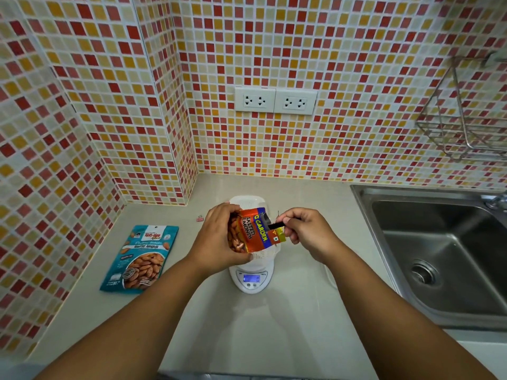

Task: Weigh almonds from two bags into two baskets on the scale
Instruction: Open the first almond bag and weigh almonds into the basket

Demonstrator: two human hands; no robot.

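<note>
My left hand (216, 234) grips an orange-red bag of salted almonds (253, 230), held on its side above the scale. My right hand (304, 229) pinches a black binder clip (275, 224) at the bag's folded top end. Below the bag stands a white basket (247, 202) on a white digital scale (251, 279) with a lit blue display. Most of the basket is hidden behind the bag and my hands. A teal bag of roasted almonds (141, 259) lies flat on the counter to the left.
A small pink binder clip (199, 218) lies on the counter left of the basket. A steel sink (439, 253) fills the right side. A wire rack (463, 119) hangs on the tiled wall at the right. Two sockets (275, 100) sit on the wall behind.
</note>
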